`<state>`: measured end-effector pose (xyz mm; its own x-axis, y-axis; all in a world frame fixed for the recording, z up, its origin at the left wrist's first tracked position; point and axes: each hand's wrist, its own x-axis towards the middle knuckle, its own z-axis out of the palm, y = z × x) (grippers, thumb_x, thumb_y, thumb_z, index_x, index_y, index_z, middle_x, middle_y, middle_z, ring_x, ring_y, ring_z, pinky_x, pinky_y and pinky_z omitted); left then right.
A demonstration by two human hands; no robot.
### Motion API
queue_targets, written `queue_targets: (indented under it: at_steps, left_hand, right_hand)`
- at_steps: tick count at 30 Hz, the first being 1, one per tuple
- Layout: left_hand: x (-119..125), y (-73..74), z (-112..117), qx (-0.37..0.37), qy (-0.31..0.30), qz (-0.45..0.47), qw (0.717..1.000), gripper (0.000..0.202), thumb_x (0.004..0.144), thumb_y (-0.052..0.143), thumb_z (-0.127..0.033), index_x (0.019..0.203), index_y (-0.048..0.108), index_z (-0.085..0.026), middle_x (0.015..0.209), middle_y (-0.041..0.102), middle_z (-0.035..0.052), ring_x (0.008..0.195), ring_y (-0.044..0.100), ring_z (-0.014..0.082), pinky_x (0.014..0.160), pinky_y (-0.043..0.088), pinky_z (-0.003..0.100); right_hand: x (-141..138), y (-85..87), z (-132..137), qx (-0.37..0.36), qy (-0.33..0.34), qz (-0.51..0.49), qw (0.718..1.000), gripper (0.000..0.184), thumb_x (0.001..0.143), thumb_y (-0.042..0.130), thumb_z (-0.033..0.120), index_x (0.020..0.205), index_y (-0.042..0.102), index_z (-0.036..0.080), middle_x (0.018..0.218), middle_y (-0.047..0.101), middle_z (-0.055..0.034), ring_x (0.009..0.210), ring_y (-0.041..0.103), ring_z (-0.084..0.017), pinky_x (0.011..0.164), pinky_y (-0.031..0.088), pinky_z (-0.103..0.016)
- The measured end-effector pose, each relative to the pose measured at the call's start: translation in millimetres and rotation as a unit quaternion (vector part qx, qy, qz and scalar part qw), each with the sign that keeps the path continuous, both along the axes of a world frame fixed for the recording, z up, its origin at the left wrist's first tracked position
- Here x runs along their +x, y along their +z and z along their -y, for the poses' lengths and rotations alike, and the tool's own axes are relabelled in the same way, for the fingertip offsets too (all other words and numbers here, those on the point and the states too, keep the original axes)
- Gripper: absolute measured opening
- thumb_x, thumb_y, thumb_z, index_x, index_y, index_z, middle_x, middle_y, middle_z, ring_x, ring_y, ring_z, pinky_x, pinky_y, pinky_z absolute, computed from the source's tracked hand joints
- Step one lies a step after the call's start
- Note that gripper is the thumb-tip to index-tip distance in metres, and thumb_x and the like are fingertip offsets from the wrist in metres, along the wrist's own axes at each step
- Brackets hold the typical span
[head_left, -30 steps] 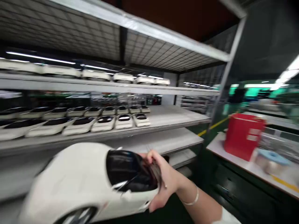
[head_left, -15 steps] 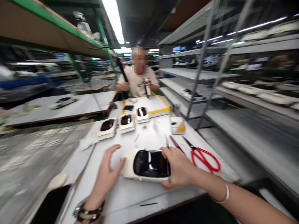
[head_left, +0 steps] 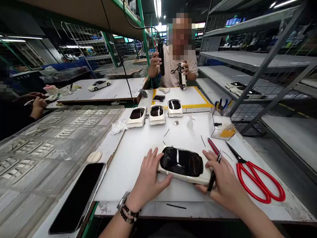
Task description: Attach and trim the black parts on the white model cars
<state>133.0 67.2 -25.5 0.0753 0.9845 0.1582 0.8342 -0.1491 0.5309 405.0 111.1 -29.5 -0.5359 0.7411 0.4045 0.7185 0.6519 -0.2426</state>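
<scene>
A white model car with a glossy black roof lies on the white worktop in front of me. My left hand is around its left end, fingers on the far side and thumb along the near side. My right hand touches the car's right end. Between its thumb and fingers stands a slim black pen-like tool with a silver tip; its exact kind is unclear. Red-handled scissors lie right of that hand, beside a red slim tool.
Three more white model cars stand farther back. A clear box of tools is at the right. On the left are a phone and a plastic parts tray. Opposite sits a co-worker holding a car; metal shelves line the right.
My left hand, apart from the car before, now touches its left end. White bodywork that showed at the car's left now shows at its right. The view has swung left and sharpened.
</scene>
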Motion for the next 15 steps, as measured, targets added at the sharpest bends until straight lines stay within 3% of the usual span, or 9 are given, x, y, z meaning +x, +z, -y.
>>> queue_targets:
  at_steps: [4,10,15]
  left_hand:
    - [6,4.5,1,-0.007,0.017,0.009,1.0,0.054,0.088,0.052,-0.039,0.136,0.034,-0.025,0.155,0.025,0.0076,0.146,0.012,0.0298,0.115,0.028,0.054]
    - [10,11.6,-2,-0.012,0.033,0.0,0.999,0.053,0.08,0.055,-0.029,0.13,0.039,-0.022,0.152,0.033,0.0094,0.144,0.02,0.0301,0.114,0.031,0.053]
    - [-8,29.6,3,-0.065,-0.003,-0.004,0.998,0.062,0.075,0.061,-0.03,0.133,0.038,-0.025,0.151,0.036,0.0049,0.142,0.028,0.0271,0.116,0.031,0.047]
  right_hand:
    - [6,-8.6,4,-0.025,0.02,-0.044,0.999,0.037,0.086,0.057,0.045,0.104,0.037,0.02,0.15,0.026,-0.0123,0.141,0.019,-0.03,0.1,0.038,-0.05]
    - [7,-8.3,-1,-0.004,0.016,-0.042,0.999,0.047,0.081,0.061,0.055,0.105,0.039,0.021,0.146,0.035,-0.0102,0.135,0.031,-0.03,0.106,0.028,-0.057]
    - [12,-10.7,-3,-0.023,0.016,-0.046,0.999,0.048,0.081,0.061,0.055,0.107,0.039,0.021,0.147,0.034,-0.0095,0.138,0.027,-0.029,0.108,0.026,-0.056]
